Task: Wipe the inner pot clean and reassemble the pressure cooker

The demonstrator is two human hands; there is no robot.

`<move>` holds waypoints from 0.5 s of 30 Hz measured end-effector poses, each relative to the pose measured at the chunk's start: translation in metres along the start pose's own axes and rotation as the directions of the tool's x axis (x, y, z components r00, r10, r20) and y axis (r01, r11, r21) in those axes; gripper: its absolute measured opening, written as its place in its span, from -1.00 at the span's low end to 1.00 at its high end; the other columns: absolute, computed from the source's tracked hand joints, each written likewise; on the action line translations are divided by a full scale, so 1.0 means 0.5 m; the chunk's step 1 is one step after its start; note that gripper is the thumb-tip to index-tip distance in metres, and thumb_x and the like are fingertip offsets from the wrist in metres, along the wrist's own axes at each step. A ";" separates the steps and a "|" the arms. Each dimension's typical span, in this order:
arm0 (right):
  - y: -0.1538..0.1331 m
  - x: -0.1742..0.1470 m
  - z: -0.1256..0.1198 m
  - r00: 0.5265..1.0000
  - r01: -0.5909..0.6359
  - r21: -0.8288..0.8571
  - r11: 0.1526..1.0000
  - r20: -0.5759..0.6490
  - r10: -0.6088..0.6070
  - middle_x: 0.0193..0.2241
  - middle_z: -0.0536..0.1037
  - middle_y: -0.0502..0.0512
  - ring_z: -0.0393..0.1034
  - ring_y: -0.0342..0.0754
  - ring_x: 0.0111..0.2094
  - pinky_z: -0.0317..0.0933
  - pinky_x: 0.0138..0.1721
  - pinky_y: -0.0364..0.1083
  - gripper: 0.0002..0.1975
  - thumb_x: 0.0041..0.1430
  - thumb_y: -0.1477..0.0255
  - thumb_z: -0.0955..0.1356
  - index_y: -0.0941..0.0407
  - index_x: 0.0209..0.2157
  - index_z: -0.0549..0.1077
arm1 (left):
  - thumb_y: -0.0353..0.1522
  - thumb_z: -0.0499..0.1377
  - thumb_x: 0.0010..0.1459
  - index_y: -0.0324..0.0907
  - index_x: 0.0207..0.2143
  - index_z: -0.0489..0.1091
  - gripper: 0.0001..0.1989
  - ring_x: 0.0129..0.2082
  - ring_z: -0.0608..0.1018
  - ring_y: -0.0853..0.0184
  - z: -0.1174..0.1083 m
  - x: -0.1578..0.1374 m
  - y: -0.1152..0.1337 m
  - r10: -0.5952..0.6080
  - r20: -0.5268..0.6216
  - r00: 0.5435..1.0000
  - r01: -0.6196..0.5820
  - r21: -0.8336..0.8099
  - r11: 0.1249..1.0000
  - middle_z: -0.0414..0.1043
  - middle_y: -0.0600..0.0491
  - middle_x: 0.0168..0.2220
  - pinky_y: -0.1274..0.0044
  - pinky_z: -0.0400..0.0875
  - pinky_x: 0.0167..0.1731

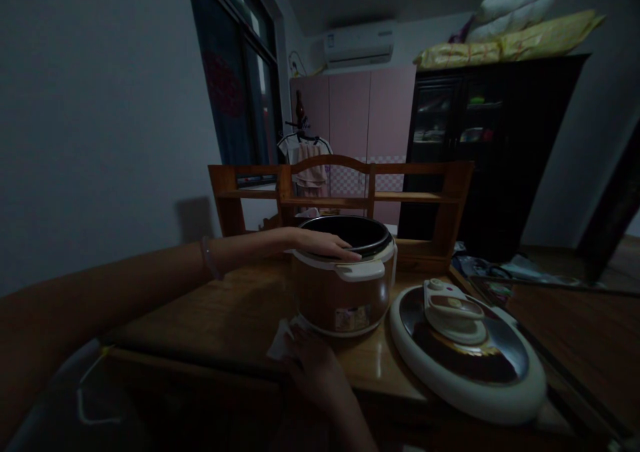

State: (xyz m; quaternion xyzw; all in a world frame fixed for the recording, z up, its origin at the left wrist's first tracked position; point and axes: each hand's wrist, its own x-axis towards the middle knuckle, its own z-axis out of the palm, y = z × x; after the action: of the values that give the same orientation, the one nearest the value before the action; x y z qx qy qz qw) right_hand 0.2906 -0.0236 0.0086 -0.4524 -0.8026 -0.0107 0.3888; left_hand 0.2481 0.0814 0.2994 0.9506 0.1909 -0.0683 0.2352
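Note:
An electric rice cooker with a brown body and white trim stands upright on the wooden desk, its top uncovered and a dark inner pot inside. My left hand reaches in from the left and rests on the near rim, fingers stretched out above the white front handle. Low at the cooker's front left, my right hand presses a white tissue or thin cloth against the base and desktop. Its fingers are partly in shadow. The cooker's round lid lies to the right, with its handle upward.
A low wooden shelf rack stands behind the cooker along the back of the desk. The lid reaches the desk's right front edge. A wall and window are at the left. Pink wardrobe and dark cabinet stand farther back.

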 end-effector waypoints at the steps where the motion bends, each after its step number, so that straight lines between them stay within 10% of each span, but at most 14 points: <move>1: 0.002 -0.001 0.002 1.000 0.011 -0.003 1.000 -0.006 -0.011 0.24 0.31 0.15 0.20 0.04 0.26 0.13 0.29 0.04 -0.53 0.30 0.46 0.36 0.12 0.23 0.34 | 0.13 -0.04 0.20 -0.16 0.04 0.49 -0.32 -0.01 0.47 0.19 0.004 0.001 -0.001 -0.005 -0.024 1.000 0.005 -0.007 1.000 0.50 0.01 0.04 0.45 0.27 0.02; 6: 0.003 -0.001 0.004 1.000 0.016 -0.010 1.000 -0.020 -0.016 0.23 0.32 0.16 0.21 0.03 0.25 0.13 0.29 0.03 -0.53 0.30 0.47 0.35 0.14 0.23 0.34 | 0.02 -0.40 0.33 -0.25 -0.15 0.54 -0.18 -0.18 0.51 0.24 0.025 0.016 -0.012 -0.068 -0.203 0.977 0.091 0.107 0.990 0.56 -0.06 -0.14 0.43 0.26 -0.01; 15: -0.005 0.004 -0.006 1.000 0.004 0.025 1.000 -0.002 -0.004 0.22 0.33 0.18 0.22 0.06 0.24 0.19 0.25 0.06 -0.57 0.31 0.47 0.33 0.14 0.20 0.38 | -0.43 -0.17 0.32 -0.18 0.14 0.26 -0.58 -0.09 0.55 0.11 0.049 0.026 -0.008 -0.011 -0.294 0.956 0.190 0.590 0.785 0.49 -0.22 -0.07 0.34 0.38 -0.14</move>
State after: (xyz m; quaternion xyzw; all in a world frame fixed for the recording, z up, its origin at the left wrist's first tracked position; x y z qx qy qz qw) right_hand 0.2901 -0.0246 0.0129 -0.4461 -0.8031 -0.0019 0.3950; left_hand 0.2575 0.0773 0.2732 0.9636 0.2400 -0.0063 -0.1179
